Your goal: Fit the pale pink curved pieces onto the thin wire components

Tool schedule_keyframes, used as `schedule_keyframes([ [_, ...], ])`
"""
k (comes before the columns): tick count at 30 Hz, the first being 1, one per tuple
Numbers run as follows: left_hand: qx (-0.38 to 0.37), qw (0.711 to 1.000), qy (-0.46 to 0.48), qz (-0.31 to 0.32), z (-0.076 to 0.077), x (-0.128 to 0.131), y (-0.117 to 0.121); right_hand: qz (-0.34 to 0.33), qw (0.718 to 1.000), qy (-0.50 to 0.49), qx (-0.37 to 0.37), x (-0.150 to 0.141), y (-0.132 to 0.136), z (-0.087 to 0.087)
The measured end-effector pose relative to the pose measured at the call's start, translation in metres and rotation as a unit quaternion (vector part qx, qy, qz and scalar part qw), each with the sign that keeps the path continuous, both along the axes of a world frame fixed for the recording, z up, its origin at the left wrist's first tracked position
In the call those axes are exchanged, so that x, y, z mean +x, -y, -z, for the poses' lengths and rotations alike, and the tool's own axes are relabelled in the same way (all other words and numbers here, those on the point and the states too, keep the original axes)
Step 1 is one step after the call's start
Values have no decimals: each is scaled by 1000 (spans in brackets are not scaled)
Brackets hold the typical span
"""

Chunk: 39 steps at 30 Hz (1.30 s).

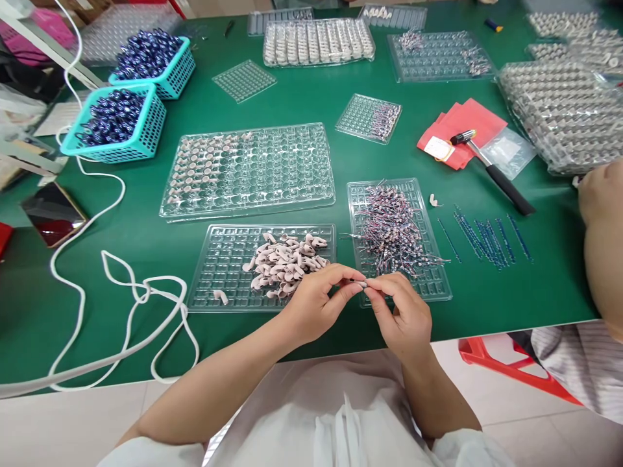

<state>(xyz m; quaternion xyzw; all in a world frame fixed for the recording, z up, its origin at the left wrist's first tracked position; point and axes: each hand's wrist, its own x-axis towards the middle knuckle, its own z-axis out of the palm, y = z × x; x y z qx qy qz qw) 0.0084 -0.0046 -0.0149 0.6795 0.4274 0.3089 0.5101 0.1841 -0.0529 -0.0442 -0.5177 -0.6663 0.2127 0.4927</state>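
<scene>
My left hand (pixel 321 298) and my right hand (pixel 403 312) meet fingertip to fingertip near the table's front edge. Both are closed in a pinch on one small pale part (pixel 363 284); fingers cover most of it, and its kind does not show. Left of them, a heap of pale pink earbud-shaped shells (pixel 287 264) lies on a see-through tray (pixel 219 259), with one loose shell (pixel 220 296) at its lower left. Just beyond my right hand, small wired components (pixel 392 224) are piled on another see-through tray (pixel 433 259).
A larger tray (pixel 282 162) partly filled with shells lies behind. Blue baskets (pixel 141 139) of shiny dark blue pieces stand at left, near a white cable (pixel 114 220) and a phone (pixel 53 213). At right are a hammer (pixel 506 185), thin blue strips (pixel 487 240) and another person's arm (pixel 603 240).
</scene>
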Motion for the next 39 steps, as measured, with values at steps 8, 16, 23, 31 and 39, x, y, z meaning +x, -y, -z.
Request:
schedule_keyframes([
  [8, -108, 991, 77, -16, -7, 0, 1, -17, 993, -111, -29, 1, 4, 2],
  [16, -21, 998, 55, 8, -5, -1, 2, -15, 996, -85, 5, 2, 2, 0],
  [23, 12, 998, 52, 18, -8, -1, 1, -7, 998, -60, 16, 2, 2, -2],
  [31, 29, 997, 74, 10, -3, 0, 2, -5, 998, -62, 18, 1, 2, -1],
  [39, 19, 996, 83, 4, 0, 1, 4, -5, 998, -55, 21, 2, 2, 0],
])
